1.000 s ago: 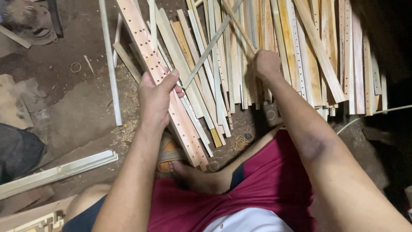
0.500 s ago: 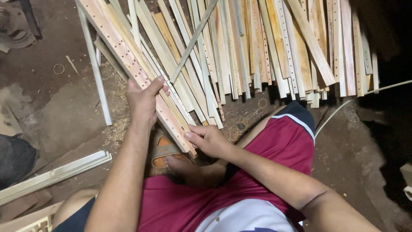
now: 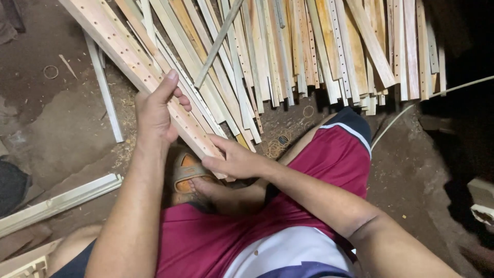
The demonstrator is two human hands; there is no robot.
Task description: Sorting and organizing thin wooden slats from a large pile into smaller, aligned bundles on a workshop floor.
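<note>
A long pale wooden slat with rows of small drilled holes runs from the upper left down toward my lap. My left hand is wrapped around its middle, thumb up along the edge. My right hand grips the slat's near end, fingers pointing left. Just below that end sits my foot in an orange sandal.
A big heap of similar drilled wooden slats leans across the top on the dirt floor. A loose white strip lies at left, a pale moulding at lower left. My red shorts fill the foreground. Darkness lies at right.
My right hand has come down from the slat heap to the near end of the slat that my left hand holds. The view has shifted a little closer.
</note>
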